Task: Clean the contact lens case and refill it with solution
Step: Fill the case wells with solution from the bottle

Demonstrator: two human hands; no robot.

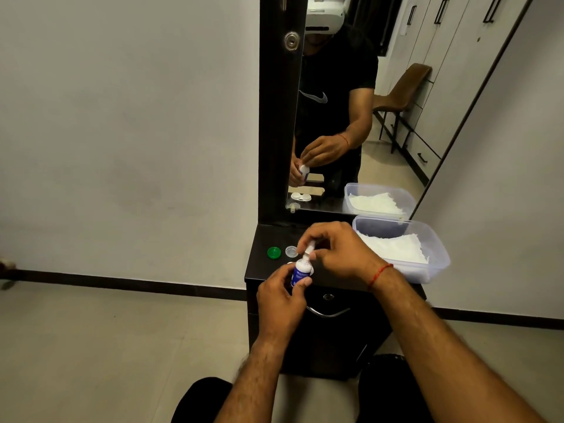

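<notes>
- On the dark counter (262, 267), at its left, a round green plastic cap (273, 252) and a clear round cap (291, 251) lie loose, just beside each other.
- The left hand (282, 300) has its grip clamped around a small white solution bottle with a blue label (300, 273); the label's writing is too small to read.
- The right hand (338, 254) pinches the bottle's slim white nozzle cap (309, 250).
- The white lens case shows only in the mirror (300, 197).
- This looks like uncapping for the refill; next, tip the nozzle over a well.
- A clear plastic tub of white tissues (433, 267) sits right.
</notes>
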